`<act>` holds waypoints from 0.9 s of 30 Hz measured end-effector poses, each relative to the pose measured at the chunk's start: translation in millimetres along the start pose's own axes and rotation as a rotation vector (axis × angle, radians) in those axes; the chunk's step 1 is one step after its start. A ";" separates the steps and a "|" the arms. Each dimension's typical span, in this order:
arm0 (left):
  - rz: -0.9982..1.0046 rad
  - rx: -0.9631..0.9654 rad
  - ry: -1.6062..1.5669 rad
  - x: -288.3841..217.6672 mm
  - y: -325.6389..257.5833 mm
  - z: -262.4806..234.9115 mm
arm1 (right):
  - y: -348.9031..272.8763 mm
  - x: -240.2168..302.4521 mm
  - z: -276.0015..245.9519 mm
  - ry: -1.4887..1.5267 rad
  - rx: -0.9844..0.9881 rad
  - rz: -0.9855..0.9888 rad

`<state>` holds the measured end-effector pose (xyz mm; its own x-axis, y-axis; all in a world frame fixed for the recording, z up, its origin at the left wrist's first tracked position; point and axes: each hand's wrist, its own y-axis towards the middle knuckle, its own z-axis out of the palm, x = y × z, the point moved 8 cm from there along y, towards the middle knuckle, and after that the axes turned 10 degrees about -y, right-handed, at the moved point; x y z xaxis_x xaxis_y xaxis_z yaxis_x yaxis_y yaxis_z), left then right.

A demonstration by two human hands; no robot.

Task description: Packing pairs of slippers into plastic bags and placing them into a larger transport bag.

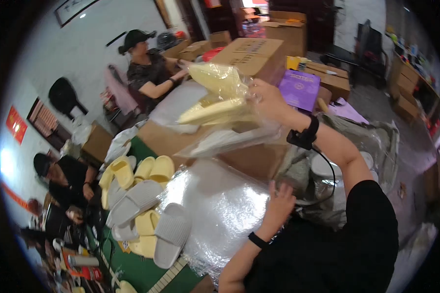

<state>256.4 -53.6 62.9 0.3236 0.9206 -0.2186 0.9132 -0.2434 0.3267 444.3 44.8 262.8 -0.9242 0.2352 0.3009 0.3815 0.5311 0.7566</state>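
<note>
My right hand (269, 100), raised over the table, is closed on the edge of a clear plastic bag holding a pair of pale yellow slippers (215, 112). Just beneath hangs or lies another clear bag with a whitish slipper (230, 141); I cannot tell whether it touches the table. My left hand (278, 202) holds nothing, its fingers apart, at the right edge of a stack of shiny clear plastic bags (225, 210). Left of that stack, loose yellow slippers (161, 168) and grey slippers (173, 234) lie in a heap on the green table top (146, 273).
A large cardboard box (249, 53) stands at the far side, beside a purple box (299, 90). Right of me is an open woven sack (386, 141) with wrapped pale items. One co-worker (149, 73) is across the table, another (66, 180) sits at the left.
</note>
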 end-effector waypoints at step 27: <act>-0.796 -0.631 -1.900 49.1 18.6 -17.5 | -236.4 46.6 -203.6 -0.244 0.965 -0.167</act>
<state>284.9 -7.5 74.4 0.1729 -0.6834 -0.7093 0.8924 0.4135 -0.1808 307.4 -235.6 216.1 -0.9793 0.2006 0.0256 0.1993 0.9788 -0.0475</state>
